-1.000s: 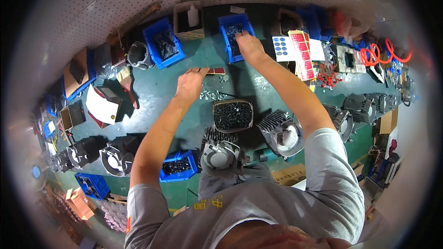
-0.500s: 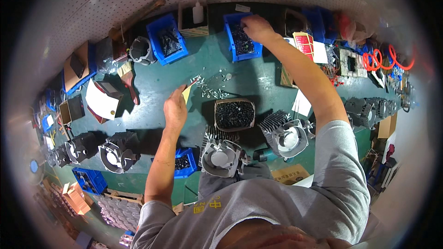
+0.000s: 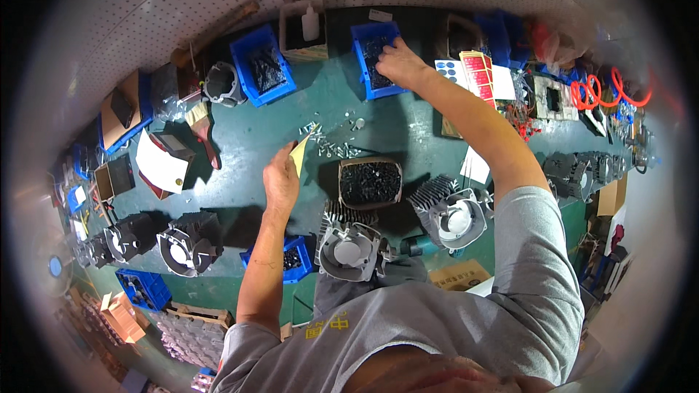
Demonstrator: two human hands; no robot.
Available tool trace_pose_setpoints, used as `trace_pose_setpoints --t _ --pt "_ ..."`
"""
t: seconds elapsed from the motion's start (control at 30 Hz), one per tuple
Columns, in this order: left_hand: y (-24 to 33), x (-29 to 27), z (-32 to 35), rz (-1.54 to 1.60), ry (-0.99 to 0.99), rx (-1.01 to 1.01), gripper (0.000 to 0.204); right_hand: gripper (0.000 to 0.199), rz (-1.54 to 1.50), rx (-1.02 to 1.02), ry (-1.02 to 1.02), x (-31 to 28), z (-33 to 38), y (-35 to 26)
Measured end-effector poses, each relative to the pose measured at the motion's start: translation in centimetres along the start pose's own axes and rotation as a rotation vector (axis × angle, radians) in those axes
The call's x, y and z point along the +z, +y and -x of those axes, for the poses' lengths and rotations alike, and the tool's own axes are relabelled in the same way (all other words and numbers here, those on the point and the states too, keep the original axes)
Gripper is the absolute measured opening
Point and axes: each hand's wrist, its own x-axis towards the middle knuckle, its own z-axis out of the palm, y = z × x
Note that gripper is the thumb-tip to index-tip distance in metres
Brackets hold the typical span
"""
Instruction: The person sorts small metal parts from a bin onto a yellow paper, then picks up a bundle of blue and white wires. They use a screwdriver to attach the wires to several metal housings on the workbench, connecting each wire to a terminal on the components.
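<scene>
My left hand (image 3: 280,180) is closed on a thin yellow piece of paper or card (image 3: 298,156), which stands tilted up from the fingers. Just beyond it lie loose silver screws (image 3: 336,150) on the green bench. My right hand (image 3: 400,65) reaches over the right side of a blue bin (image 3: 386,92) of small dark parts. Its fingers are bent together above the contents; anything between them is too small to make out. Between my arms, a box of black screws (image 3: 370,182) sits behind a grey finned engine cylinder (image 3: 346,249).
A second blue bin (image 3: 273,93) stands to the left, beside a box with a white bottle (image 3: 310,23). A brush (image 3: 203,135) lies farther left. More cylinders (image 3: 455,220) line the bench's near edge, with a teal power tool (image 3: 419,246) and a low blue bin (image 3: 295,276) nearby.
My right hand has come nearer to me within the bin area, its fingers now above the bin's middle. The yellow piece in my left hand has turned and shows more of its face.
</scene>
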Motion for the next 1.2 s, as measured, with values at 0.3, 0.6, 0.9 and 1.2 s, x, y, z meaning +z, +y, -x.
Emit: trace_pose_setpoints --t 0.3,0.6,0.9,1.2 --pt "0.4 -0.1 0.5 0.040 -0.042 -0.079 0.034 0.011 0.040 -0.034 -0.044 0.1 0.1 0.4" --pt "0.2 -0.3 0.7 0.042 -0.050 -0.100 0.033 0.013 -0.068 -0.059 -0.010 0.0 0.9 0.7" --pt "-0.1 0.0 0.6 0.087 -0.043 -0.096 0.033 0.019 -1.766 0.837 0.855 -1.3 3.5 2.4" --pt "0.0 0.4 0.5 0.046 -0.043 -0.101 0.034 0.014 -1.693 0.892 0.809 1.0 5.4 1.2"
